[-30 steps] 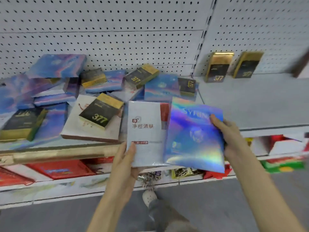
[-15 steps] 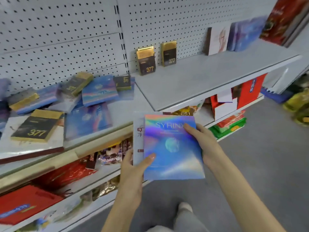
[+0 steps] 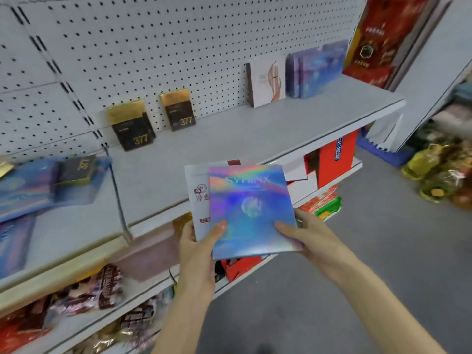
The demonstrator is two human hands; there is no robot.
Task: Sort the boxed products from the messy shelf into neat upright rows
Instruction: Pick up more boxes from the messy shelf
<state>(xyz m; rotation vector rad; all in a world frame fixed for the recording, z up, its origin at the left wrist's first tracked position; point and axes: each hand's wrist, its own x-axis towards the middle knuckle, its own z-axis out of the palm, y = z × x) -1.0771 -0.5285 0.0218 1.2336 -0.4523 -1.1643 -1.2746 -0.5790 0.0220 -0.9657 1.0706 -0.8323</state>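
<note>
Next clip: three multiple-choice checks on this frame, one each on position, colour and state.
1. The white box sits where, relative to the holographic box? A behind it; B on the floor; C in a basket.
2. The tall box at the far right end of the shelf is: A green; B red; C white.
3. The two 377 boxes by the pegboard are: A lying flat; B in a hand; C standing upright.
1 A, its left edge peeks out behind; 2 B, its front is red; 3 C, both stand on end.
</note>
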